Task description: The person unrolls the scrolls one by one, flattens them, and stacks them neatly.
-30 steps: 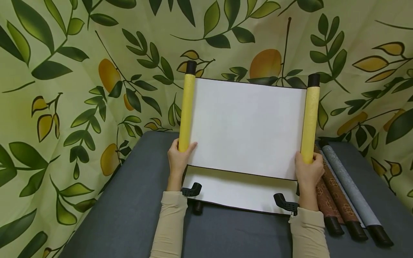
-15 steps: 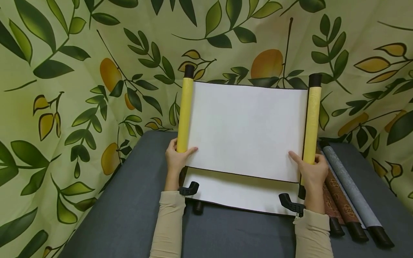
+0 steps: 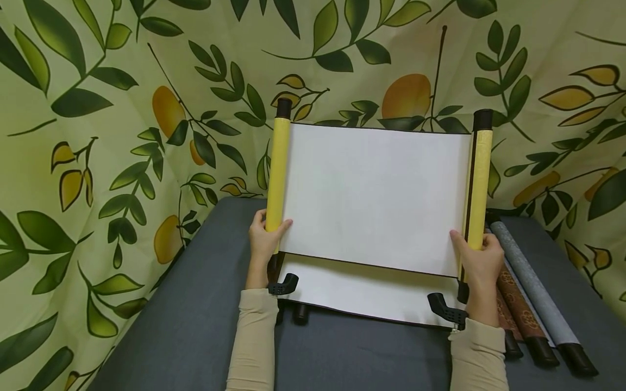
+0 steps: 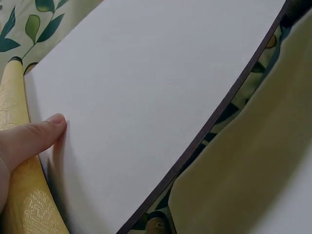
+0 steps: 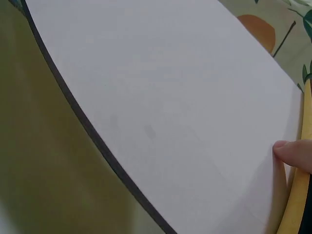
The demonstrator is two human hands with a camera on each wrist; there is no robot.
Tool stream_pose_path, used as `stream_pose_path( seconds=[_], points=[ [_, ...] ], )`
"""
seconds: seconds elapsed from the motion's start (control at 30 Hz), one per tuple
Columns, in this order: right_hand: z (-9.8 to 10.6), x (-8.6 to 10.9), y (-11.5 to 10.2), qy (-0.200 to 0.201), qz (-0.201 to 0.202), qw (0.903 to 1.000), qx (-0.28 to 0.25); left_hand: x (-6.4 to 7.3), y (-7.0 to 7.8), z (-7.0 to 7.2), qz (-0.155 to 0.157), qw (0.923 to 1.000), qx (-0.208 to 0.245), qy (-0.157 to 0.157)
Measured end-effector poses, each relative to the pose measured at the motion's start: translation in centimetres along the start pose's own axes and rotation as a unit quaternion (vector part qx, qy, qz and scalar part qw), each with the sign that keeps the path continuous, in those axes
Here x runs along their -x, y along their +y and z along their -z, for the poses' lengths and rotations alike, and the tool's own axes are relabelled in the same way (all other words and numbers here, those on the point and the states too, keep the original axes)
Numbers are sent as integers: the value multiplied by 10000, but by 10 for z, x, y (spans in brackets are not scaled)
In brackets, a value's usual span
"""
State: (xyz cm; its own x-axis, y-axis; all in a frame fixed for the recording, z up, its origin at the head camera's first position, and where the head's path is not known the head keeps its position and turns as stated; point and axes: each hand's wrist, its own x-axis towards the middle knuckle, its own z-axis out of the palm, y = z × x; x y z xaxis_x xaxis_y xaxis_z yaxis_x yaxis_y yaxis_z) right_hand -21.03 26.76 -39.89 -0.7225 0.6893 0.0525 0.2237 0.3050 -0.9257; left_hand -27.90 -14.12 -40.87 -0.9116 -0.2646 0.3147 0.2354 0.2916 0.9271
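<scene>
Held up in front of me is a partly unrolled scroll point(image 3: 376, 195) with a white face and thin dark edges. Its left yellow roll point(image 3: 277, 168) is gripped near the lower end by my left hand point(image 3: 264, 237), the thumb lying over the white face. On the other side, my right hand point(image 3: 481, 264) grips the right yellow roll point(image 3: 481, 184) low down, with its thumb point(image 5: 288, 151) pressing the white face. Both rolls end in black caps. The fingers behind the rolls are hidden. Under the scroll, a second white sheet point(image 3: 362, 296) shows, its upper part covered.
A dark grey table point(image 3: 195, 304) carries everything. At the right lie a brown patterned roll point(image 3: 523, 309) and a light grey roll point(image 3: 533, 282), both black-capped, with another brown roll partly behind my right hand. A leaf-patterned cloth point(image 3: 220, 49) hangs behind and at the sides.
My hands have drawn slightly apart, the right hand moving right and the left hand a little left, so the white face has widened. The right thumb has moved onto the white face.
</scene>
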Motion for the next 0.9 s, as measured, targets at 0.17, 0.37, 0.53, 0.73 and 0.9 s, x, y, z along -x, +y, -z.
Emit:
stream_pose_path(
  seconds=[0.17, 0.37, 0.53, 0.73, 0.9],
  points=[
    [2, -1, 1, 48, 258, 9996, 70, 0, 0, 2, -126, 9998, 133, 5],
    [8, -1, 2, -271, 440, 9982, 295, 0, 0, 5, -146, 9998, 47, 89],
    [11, -2, 3, -581, 377, 9957, 619, -1, -3, 5, -219, 9997, -69, 126],
    [10, -5, 5, -719, 291, 9945, 701, -2, -5, 6, -369, 9989, -150, 233],
    [9, -7, 6, -741, 141, 9956, 560, -2, -4, 6, -447, 9987, -162, 184]
  ],
)
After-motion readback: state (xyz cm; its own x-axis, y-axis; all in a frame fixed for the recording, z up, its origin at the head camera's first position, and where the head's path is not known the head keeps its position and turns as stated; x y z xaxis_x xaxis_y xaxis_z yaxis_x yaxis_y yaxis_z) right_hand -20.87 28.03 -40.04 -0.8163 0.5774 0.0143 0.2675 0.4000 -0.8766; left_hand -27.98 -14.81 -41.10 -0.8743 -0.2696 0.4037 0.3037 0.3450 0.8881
